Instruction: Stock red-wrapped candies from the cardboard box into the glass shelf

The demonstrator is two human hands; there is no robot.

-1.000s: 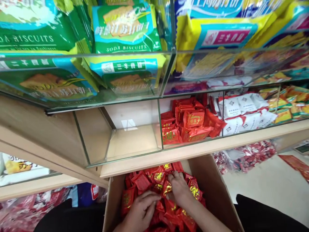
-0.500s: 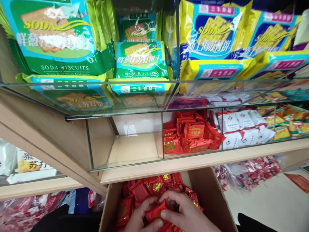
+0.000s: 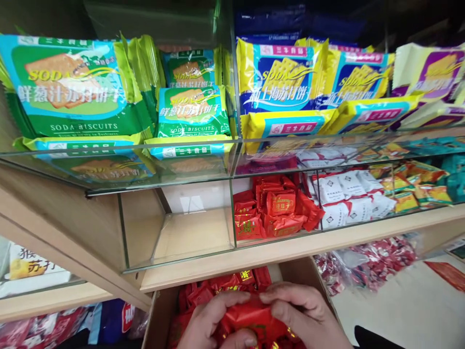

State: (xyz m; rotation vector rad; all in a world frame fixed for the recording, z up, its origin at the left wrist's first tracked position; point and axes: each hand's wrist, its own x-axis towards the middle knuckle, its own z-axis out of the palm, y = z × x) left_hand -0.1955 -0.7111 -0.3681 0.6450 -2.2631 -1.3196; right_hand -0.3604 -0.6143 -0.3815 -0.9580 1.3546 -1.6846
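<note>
My left hand (image 3: pixel 212 317) and my right hand (image 3: pixel 307 310) close from both sides around shiny red snack packets (image 3: pixel 250 315) with gold print. How many packets lie between them I cannot tell, since fingers and blur cover part of them. Both hands are over an open cardboard box (image 3: pixel 325 295) holding more loose red packets (image 3: pixel 199 293) of the same look. Above the box, a glass-fronted shelf compartment holds a heap of similar red packets (image 3: pixel 281 206). To its left is a bare compartment (image 3: pixel 196 232) with a wooden floor.
Green soda biscuit packs (image 3: pixel 72 92) and yellow-blue soda biscuit packs (image 3: pixel 279 77) fill the upper shelf behind a glass edge (image 3: pixel 174 182). White packets (image 3: pixel 336 198) stand right of the red heap. A wooden shelf board (image 3: pixel 225 259) overhangs the box. Clear bags of red-white packets (image 3: pixel 370 259) lie at right.
My hands have risen slightly and spread wider, lifting red packets from the box toward me. The view has tilted up and shifted a little right.
</note>
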